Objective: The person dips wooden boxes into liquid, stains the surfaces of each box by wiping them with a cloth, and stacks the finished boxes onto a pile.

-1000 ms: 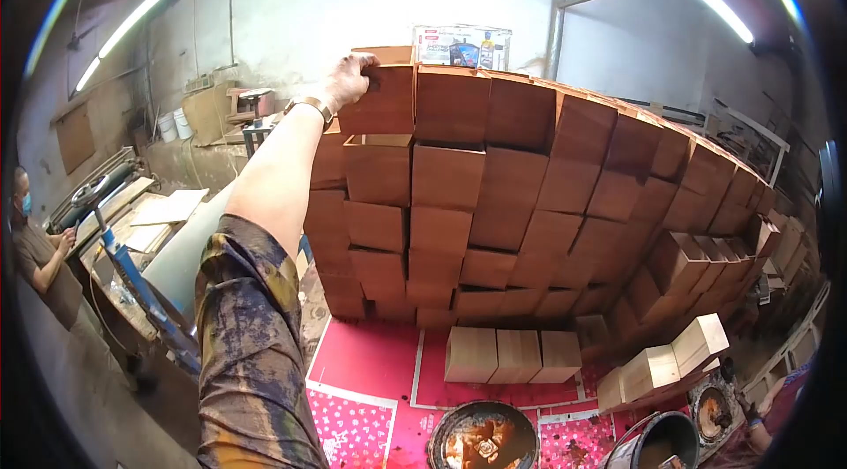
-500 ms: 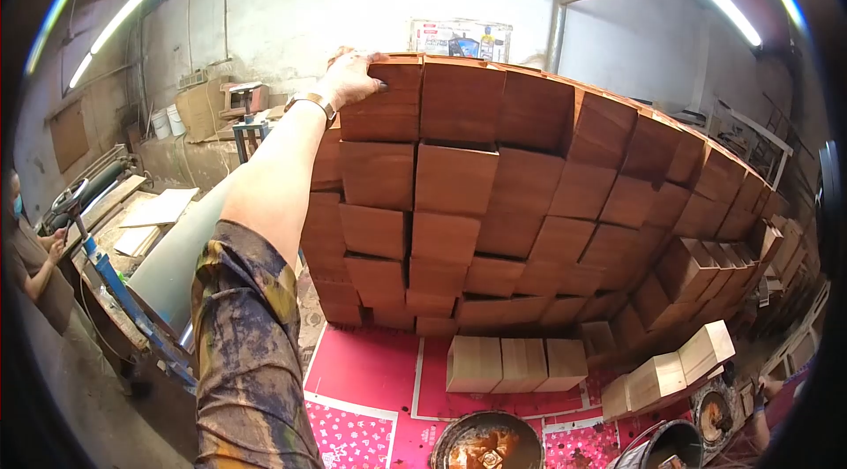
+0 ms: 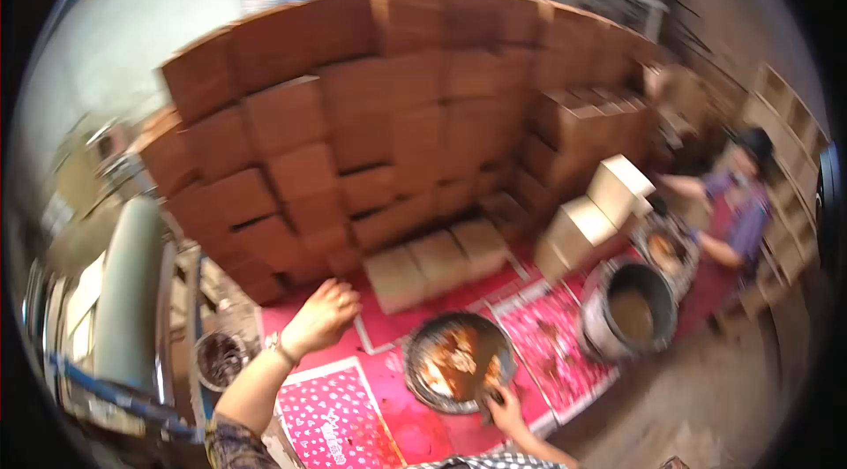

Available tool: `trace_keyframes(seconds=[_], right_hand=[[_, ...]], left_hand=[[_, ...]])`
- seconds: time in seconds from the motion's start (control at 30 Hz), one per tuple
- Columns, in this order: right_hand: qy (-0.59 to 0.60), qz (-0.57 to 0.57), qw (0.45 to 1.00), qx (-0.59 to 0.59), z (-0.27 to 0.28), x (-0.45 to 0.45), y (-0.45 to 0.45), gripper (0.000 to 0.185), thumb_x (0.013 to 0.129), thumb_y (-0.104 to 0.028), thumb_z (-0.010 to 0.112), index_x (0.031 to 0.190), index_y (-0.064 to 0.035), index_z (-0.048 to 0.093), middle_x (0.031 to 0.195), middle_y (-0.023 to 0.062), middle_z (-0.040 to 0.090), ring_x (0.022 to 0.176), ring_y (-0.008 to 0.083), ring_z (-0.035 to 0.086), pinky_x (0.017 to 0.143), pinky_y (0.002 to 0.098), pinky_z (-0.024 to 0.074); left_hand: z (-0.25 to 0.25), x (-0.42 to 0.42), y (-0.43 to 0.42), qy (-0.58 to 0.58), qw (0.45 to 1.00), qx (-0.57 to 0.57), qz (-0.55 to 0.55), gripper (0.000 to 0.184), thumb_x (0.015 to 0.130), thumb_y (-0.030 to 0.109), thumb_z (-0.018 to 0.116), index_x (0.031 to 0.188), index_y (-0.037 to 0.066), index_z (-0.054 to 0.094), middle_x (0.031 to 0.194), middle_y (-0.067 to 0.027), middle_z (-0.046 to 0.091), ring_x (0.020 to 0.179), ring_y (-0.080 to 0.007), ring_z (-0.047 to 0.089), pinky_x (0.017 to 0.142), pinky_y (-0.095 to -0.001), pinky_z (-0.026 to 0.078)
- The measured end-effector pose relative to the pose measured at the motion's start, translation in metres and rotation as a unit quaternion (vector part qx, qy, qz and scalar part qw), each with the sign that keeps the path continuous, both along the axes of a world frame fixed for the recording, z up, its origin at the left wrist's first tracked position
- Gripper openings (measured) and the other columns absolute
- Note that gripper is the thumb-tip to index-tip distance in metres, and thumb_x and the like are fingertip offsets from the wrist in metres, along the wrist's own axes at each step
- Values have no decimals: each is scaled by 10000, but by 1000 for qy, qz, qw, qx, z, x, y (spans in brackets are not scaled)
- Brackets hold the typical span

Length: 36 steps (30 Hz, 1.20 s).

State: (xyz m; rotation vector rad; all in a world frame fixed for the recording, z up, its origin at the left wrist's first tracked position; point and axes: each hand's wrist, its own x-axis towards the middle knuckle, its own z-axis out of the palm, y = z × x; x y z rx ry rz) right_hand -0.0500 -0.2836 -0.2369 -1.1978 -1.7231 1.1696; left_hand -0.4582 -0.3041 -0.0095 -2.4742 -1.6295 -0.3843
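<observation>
My left hand (image 3: 322, 317) hangs above the pink sheet (image 3: 408, 429), in front of the stacked reddish-brown boxes (image 3: 282, 116). Its fingers look bent but are smeared by motion, and no object shows in them. At the lower right rim of a round dark basin (image 3: 415, 381), my right hand (image 3: 501, 407) is closed on something dark that I cannot make out. Orange-brown liquid and a pale lump (image 3: 460, 361) are in the basin. Behind it, pale wooden boxes (image 3: 437, 262) stand in a row against the stack.
A bucket (image 3: 595, 328) of brownish liquid stands right of the basin. More pale boxes (image 3: 578, 231) are behind it. A co-worker (image 3: 737, 213) in a dark cap is at the right, by another basin (image 3: 663, 250). A small tub (image 3: 221, 361) and a large roller (image 3: 131, 301) are at left.
My left hand has let go of the top box at the stack's left end and come down. The view has swung right and down, bringing my right hand and the co-worker into sight.
</observation>
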Motion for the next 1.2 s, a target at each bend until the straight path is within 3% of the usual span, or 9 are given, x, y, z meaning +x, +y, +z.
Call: trace_keyframes(seconds=[0.07, 0.17, 0.33, 0.57, 0.63, 0.77, 0.8, 0.9, 1.2], right_hand=[[-11, -23, 1000, -8, -9, 19, 7, 277, 824, -107, 636, 1071, 10, 587, 946, 103, 651, 872, 156, 610, 791, 299, 485], [50, -88, 994, -49, -1, 32, 8, 289, 864, -122, 627, 1103, 27, 563, 958, 82, 651, 888, 134, 600, 789, 279, 478], [93, -105, 983, -121, -4, 49, -1, 324, 881, -126, 625, 1144, 44, 544, 993, 86, 643, 902, 136, 594, 800, 275, 479], [70, 48, 984, -157, -4, 88, 10, 350, 858, -100, 650, 1166, 24, 540, 992, 81, 645, 927, 141, 603, 808, 270, 483], [42, 54, 984, -167, 5, 107, 26, 321, 839, -65, 651, 1128, 35, 555, 1029, 111, 633, 958, 172, 610, 831, 292, 488], [71, 41, 984, -157, -14, 150, 64, 296, 851, -46, 613, 1130, 33, 551, 999, 94, 644, 922, 148, 604, 817, 284, 485], [55, 46, 986, -153, -7, 159, 74, 299, 852, -47, 614, 1132, 33, 550, 1000, 91, 641, 923, 148, 602, 818, 284, 484], [66, 47, 983, -168, -13, 184, 99, 310, 848, -55, 623, 1137, 32, 553, 1002, 83, 637, 918, 147, 598, 817, 283, 481], [22, 83, 969, -233, -29, 213, 139, 277, 862, -66, 622, 1113, 34, 558, 988, 80, 637, 891, 135, 595, 799, 273, 480]], left_hand=[[-54, 22, -15, -15, 981, -194, 0, 260, 733, 180, 677, 973, 87, 640, 1036, -76, 603, 1021, -264, 543, 964, -397, 392], [-124, 41, -31, -53, 958, -281, 29, 380, 747, 274, 709, 1068, 82, 643, 1081, -99, 624, 1047, -277, 567, 898, -390, 454], [-145, 82, -26, -153, 926, -339, 61, 380, 755, 266, 719, 1073, 72, 644, 1060, -154, 632, 987, -315, 597, 875, -374, 477], [-149, 133, 29, -216, 908, -337, 121, 374, 774, 277, 694, 1088, 79, 649, 992, -182, 657, 924, -314, 636, 821, -377, 499], [-125, 164, 60, -283, 851, -377, 233, 386, 779, 267, 694, 1097, 55, 641, 1033, -194, 649, 968, -294, 635, 840, -366, 494], [-191, 156, 119, -341, 849, -249, 317, 474, 769, 253, 709, 1151, -1, 590, 1112, -198, 625, 1056, -301, 600, 924, -362, 457], [-195, 156, 134, -371, 815, -260, 362, 492, 755, 231, 706, 1171, 4, 571, 1151, -196, 600, 1100, -320, 563, 947, -375, 442], [-206, 159, 162, -250, 869, -138, 404, 485, 734, 202, 700, 1159, 7, 570, 1196, -194, 559, 1111, -349, 534, 949, -398, 434], [-240, 127, 222, -92, 815, -19, 571, 605, 761, 177, 625, 1323, 96, 420, 1243, -166, 512, 1184, -327, 467, 934, -437, 422]])
